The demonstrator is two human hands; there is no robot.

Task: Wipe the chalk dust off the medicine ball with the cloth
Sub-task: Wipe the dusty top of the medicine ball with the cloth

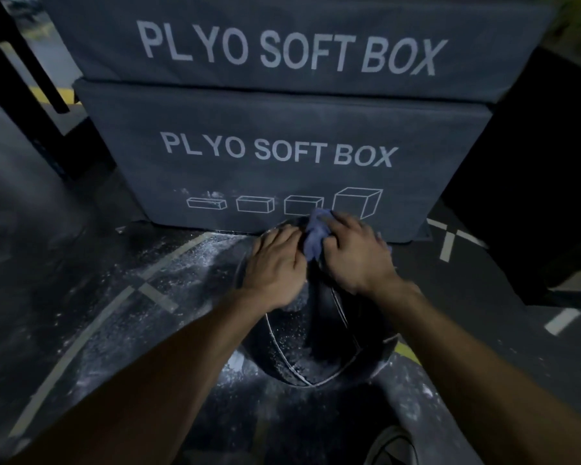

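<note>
A black medicine ball [319, 344] with white seams lies on the floor in front of me, speckled with white chalk dust on its near side. My right hand [353, 253] presses a bunched blue cloth [314, 236] against the ball's far top. My left hand [275, 266] lies flat on the ball's upper left, fingers together, touching the cloth's edge. The ball's far side is hidden by my hands.
Two stacked grey boxes marked PLYO SOFT BOX [275, 152] stand right behind the ball. Chalk dust is scattered over the dark floor [168, 273] to the left. A black block [530, 182] stands at the right, a dark frame post [21, 78] at the left. A shoe [393, 446] shows below.
</note>
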